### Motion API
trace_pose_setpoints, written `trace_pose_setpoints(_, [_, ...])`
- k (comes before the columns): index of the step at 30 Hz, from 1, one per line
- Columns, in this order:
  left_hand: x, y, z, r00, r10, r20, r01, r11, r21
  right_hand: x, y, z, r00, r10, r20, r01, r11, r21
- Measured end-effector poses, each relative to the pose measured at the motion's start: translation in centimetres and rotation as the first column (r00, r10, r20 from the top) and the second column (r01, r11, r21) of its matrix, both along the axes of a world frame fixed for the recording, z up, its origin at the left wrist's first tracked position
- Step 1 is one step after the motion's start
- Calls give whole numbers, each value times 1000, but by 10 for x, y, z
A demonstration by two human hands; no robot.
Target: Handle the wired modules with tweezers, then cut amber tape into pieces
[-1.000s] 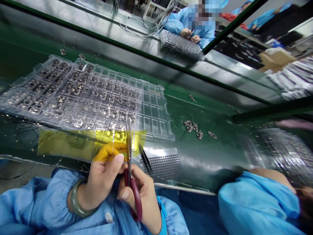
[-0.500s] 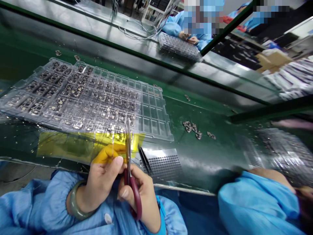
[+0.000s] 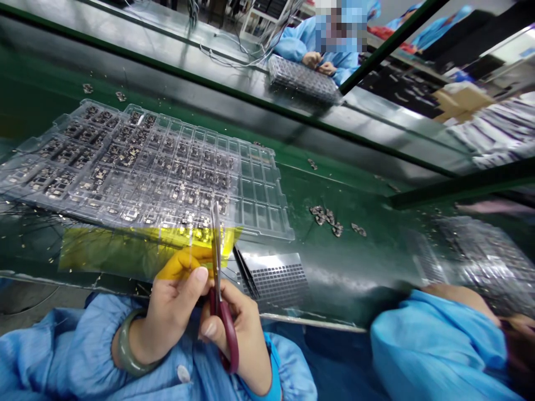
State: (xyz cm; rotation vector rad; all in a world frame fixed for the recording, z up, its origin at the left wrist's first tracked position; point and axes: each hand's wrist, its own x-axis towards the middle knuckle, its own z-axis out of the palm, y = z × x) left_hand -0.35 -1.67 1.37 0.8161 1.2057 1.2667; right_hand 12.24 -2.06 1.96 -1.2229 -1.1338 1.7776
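Observation:
My left hand (image 3: 175,306) pinches a sheet of clear yellow film (image 3: 112,250), its thumb on top and its fingers showing through the film. In my right hand (image 3: 236,323) is a pair of scissors (image 3: 228,334) with dark red handles, the blades pointing up and away across the film's right end. The two hands nearly touch. Behind the film lies a clear plastic tray (image 3: 263,192) whose left and middle compartments hold small circuit boards (image 3: 129,156). Thin dark wires stick out at the tray's front left. Whether the blades are parted is hard to see.
Black tweezers (image 3: 246,273) lie beside a sheet of small dark labels (image 3: 284,275) on the green table (image 3: 334,267). Several small metallic parts (image 3: 326,218) sit to the right. At right is a co-worker's blue sleeve (image 3: 434,345); another person works across the bench behind a tray (image 3: 303,81).
The whole view has shifted slightly, with things appearing a little further left. Both hands, the film and the scissors keep nearly the same pose.

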Motion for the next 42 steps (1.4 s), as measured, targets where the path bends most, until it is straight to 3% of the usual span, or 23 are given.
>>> trace_pose_setpoints(15, [2, 3, 2, 999, 33, 21, -35, 993, 115, 0, 3, 0, 1000, 12, 5, -13, 1000, 29])
trace_pose_setpoints(28, [4, 1, -5, 999, 6, 36, -8, 998, 62, 3, 3, -1, 999, -9, -40, 9, 1000, -9])
trace_pose_setpoints(36, [5, 2, 0, 999, 7, 39, -10, 996, 90, 4, 1, -4, 999, 8, -37, -7, 1000, 25])
trace_pose_setpoints(42, [5, 3, -9, 993, 35, 115, -36, 999, 6, 13, 2, -6, 993, 118, 24, -119, 990, 76])
